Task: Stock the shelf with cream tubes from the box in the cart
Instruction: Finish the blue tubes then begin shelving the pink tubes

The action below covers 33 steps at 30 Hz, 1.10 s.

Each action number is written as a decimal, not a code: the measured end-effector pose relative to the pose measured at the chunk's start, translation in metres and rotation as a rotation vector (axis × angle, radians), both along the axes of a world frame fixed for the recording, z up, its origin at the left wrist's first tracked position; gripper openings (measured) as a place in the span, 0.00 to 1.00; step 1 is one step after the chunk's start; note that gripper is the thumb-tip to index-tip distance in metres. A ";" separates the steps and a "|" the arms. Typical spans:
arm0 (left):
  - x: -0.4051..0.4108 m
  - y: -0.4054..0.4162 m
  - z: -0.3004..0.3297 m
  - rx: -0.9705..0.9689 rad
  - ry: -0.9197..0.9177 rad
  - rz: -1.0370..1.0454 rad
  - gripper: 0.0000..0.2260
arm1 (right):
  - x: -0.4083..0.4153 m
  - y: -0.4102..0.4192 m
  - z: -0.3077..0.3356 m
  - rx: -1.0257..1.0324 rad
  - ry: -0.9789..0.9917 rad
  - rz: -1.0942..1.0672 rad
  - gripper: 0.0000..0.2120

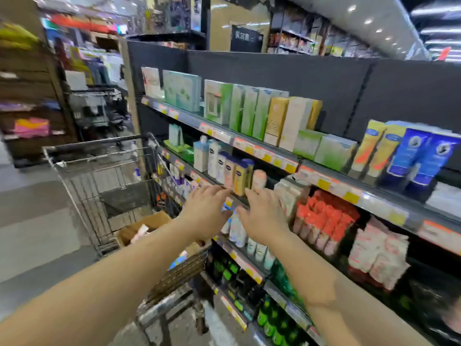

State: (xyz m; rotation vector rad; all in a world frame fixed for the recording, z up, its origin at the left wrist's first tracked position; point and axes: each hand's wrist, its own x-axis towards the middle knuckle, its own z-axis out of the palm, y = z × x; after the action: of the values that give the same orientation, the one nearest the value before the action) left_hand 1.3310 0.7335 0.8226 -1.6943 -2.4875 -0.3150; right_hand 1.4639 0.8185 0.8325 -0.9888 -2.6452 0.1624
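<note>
Cart (104, 186) stands left of the shelves (274, 156) — box (149, 224) inside it, both hands (207, 211) out before the shelves.

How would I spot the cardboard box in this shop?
Start at the wire shopping cart parked left of the dark shelving. Look into its near end, just under the person's left hand: the open brown cardboard box sits there, the only plain, unprinted container around.

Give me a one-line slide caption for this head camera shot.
Both bare hands, left hand and right hand, reach toward the dark store shelf beside a wire shopping cart holding a brown cardboard box.
</note>
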 end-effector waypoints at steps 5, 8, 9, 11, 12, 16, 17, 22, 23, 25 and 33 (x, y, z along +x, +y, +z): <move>-0.093 -0.060 -0.014 -0.017 -0.018 0.175 0.26 | -0.109 -0.043 -0.016 -0.037 -0.020 0.122 0.24; -0.131 -0.080 -0.025 -0.025 -0.030 0.249 0.26 | -0.158 -0.054 -0.031 -0.068 -0.058 0.183 0.25; -0.143 -0.083 -0.030 -0.041 -0.037 0.267 0.26 | -0.173 -0.054 -0.038 -0.073 -0.065 0.200 0.25; -0.168 -0.086 -0.042 -0.062 -0.055 0.299 0.26 | -0.204 -0.051 -0.051 -0.091 -0.076 0.226 0.25; -0.180 -0.086 -0.047 -0.066 -0.058 0.307 0.26 | -0.218 -0.047 -0.058 -0.108 -0.080 0.237 0.25; -0.234 -0.074 -0.063 -0.075 -0.044 0.339 0.26 | -0.277 -0.027 -0.081 -0.146 -0.076 0.274 0.26; -0.248 -0.069 -0.067 -0.078 -0.052 0.351 0.26 | -0.291 -0.020 -0.087 -0.158 -0.081 0.277 0.25; -0.316 -0.040 -0.105 -0.127 -0.107 0.361 0.25 | -0.342 0.019 -0.122 -0.235 -0.164 0.283 0.22; -0.327 -0.034 -0.116 -0.140 -0.125 0.357 0.25 | -0.349 0.027 -0.131 -0.250 -0.179 0.277 0.21; -0.344 -0.024 -0.141 -0.168 -0.183 0.342 0.26 | -0.360 0.039 -0.148 -0.273 -0.216 0.251 0.20; -0.402 0.005 -0.238 -0.293 -0.305 0.250 0.23 | -0.380 0.071 -0.223 -0.387 -0.343 0.066 0.18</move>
State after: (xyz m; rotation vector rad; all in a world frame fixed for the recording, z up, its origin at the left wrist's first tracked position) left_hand 0.9287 0.7388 0.5843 -1.4943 -3.0639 -0.2036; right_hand 1.0843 0.8899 0.6096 -1.1310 -3.0328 0.5869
